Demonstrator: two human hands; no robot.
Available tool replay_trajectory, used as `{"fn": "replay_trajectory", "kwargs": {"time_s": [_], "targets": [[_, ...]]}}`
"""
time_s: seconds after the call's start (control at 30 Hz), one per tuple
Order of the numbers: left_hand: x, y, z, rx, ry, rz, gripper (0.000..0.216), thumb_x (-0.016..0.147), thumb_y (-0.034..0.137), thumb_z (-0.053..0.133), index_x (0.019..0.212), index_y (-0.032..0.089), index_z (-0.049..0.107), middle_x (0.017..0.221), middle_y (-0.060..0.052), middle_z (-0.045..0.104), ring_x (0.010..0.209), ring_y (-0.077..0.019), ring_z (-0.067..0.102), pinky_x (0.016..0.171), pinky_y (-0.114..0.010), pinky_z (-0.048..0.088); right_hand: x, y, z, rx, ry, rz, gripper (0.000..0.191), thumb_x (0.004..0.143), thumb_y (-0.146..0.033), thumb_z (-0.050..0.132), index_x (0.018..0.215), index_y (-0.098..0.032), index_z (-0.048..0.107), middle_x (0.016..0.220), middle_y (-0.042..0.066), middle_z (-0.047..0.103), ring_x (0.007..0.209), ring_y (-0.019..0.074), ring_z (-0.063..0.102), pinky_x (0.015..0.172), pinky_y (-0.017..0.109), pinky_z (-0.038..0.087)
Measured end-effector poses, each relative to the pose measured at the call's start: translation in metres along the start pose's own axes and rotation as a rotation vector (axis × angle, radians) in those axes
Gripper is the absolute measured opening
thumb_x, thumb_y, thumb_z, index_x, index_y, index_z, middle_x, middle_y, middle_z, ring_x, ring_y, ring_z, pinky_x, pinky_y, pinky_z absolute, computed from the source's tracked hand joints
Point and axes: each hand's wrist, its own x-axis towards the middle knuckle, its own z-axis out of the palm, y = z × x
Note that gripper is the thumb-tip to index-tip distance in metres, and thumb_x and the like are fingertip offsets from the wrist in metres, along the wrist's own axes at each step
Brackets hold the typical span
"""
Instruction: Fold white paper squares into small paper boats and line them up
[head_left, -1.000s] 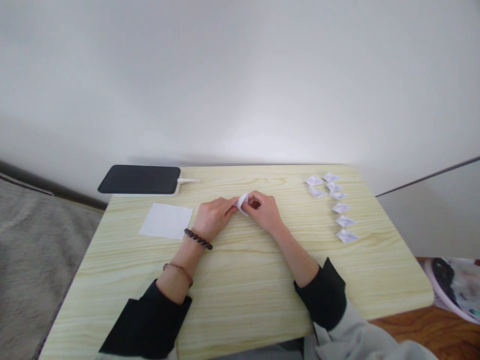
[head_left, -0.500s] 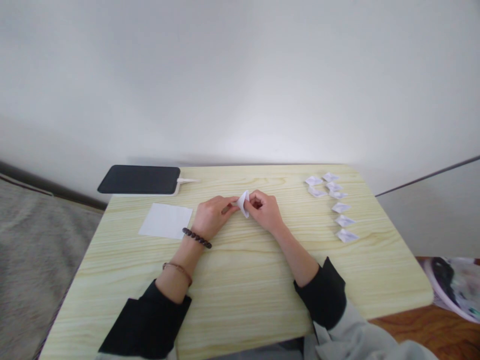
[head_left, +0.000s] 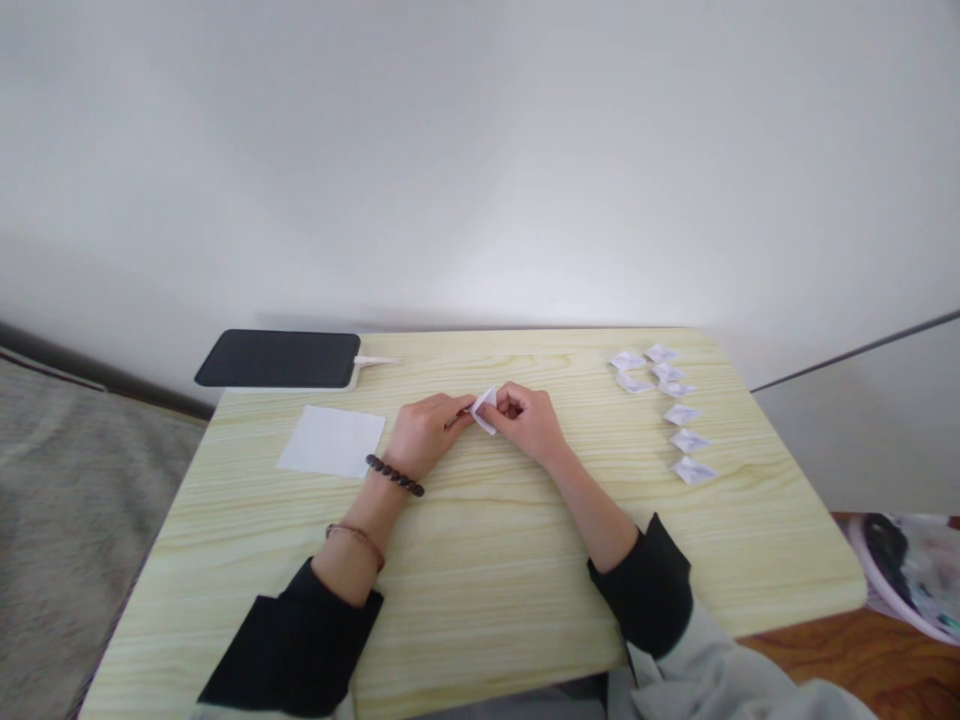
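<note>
A small folded white paper [head_left: 484, 408] is held between my two hands over the middle of the table. My left hand [head_left: 427, 432] pinches its left corner between thumb and fingers. From the other side, my right hand [head_left: 529, 422] grips it, the thumb pressed against the face and the other fingers curled. The fingertips cover part of the folds. To the right, several small folded paper boats [head_left: 682, 414] lie in a loose column and a short second row. Left of my left hand lies a flat white sheet of paper [head_left: 331, 441].
A black-screened phone [head_left: 281, 359] with a white cable [head_left: 379, 360] plugged in lies at the table's back left. The pale wood-grain table [head_left: 495, 580] meets a white wall [head_left: 480, 180]. A round bin [head_left: 911, 575] stands beyond the right edge.
The folded paper has tilted and now looks flatter and more closed between my fingers. My left fingertips have shifted slightly left. The boats, sheet and phone have not moved.
</note>
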Motion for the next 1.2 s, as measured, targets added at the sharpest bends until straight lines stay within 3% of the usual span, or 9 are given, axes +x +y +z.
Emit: {"fn": "replay_trajectory", "kwargs": {"time_s": [0.17,0.37,0.6,0.7,0.93,1.2], "targets": [[0.001,0.001,-0.002,-0.068,-0.017,-0.076,0.03,0.092,0.035,0.047,0.097,0.018,0.071,0.079,-0.004,0.072,0.067,-0.0144,0.064,0.065,-0.023,0.048,0.0,-0.001,-0.002,0.009,-0.017,-0.033,0.024,0.079,-0.043,0.063,0.076,-0.019,0.063,0.051,-0.005,0.051,0.044,0.0074,0.039,0.044,0.021,0.031],[0.004,0.004,-0.006,-0.294,-0.03,-0.321,0.03,0.084,0.038,0.054,0.096,0.018,0.073,0.081,-0.001,0.075,0.064,-0.0146,0.063,0.06,-0.022,0.045,-0.001,0.001,-0.004,0.058,0.028,-0.079,0.022,0.083,-0.04,0.056,0.086,-0.019,0.065,0.056,-0.004,0.054,0.044,0.0079,0.037,0.044,0.022,0.031],[0.006,0.003,-0.008,-0.33,-0.05,-0.434,0.026,0.078,0.036,0.056,0.075,0.018,0.074,0.063,0.002,0.07,0.054,-0.0123,0.054,0.052,-0.022,0.037,-0.002,0.005,-0.004,0.175,0.008,-0.133,0.028,0.084,-0.031,0.055,0.11,-0.021,0.058,0.087,0.002,0.063,0.052,0.007,0.051,0.049,0.021,0.044],[0.007,0.003,-0.01,-0.334,-0.063,-0.465,0.028,0.079,0.038,0.056,0.071,0.017,0.073,0.058,0.003,0.066,0.05,-0.0113,0.052,0.049,-0.022,0.034,-0.002,0.005,-0.005,0.137,0.019,-0.226,0.026,0.084,-0.024,0.053,0.109,-0.022,0.058,0.105,0.005,0.062,0.059,0.0074,0.057,0.056,0.022,0.049],[0.007,0.003,-0.009,-0.474,-0.076,-0.44,0.022,0.078,0.032,0.059,0.085,0.017,0.072,0.08,0.0,0.074,0.07,-0.0162,0.065,0.065,-0.024,0.047,-0.002,0.001,-0.006,-0.022,-0.049,-0.384,0.02,0.084,-0.022,0.053,0.1,-0.021,0.065,0.1,0.006,0.063,0.065,0.01,0.059,0.059,0.023,0.053],[0.006,0.002,-0.006,-0.664,-0.042,-0.483,0.039,0.079,0.04,0.061,0.109,0.014,0.065,0.085,-0.007,0.073,0.07,-0.0172,0.066,0.064,-0.027,0.049,-0.003,0.003,-0.007,-0.107,0.019,-0.485,0.023,0.087,-0.02,0.051,0.103,-0.02,0.066,0.102,0.007,0.064,0.084,0.0141,0.062,0.066,0.024,0.055]]}}
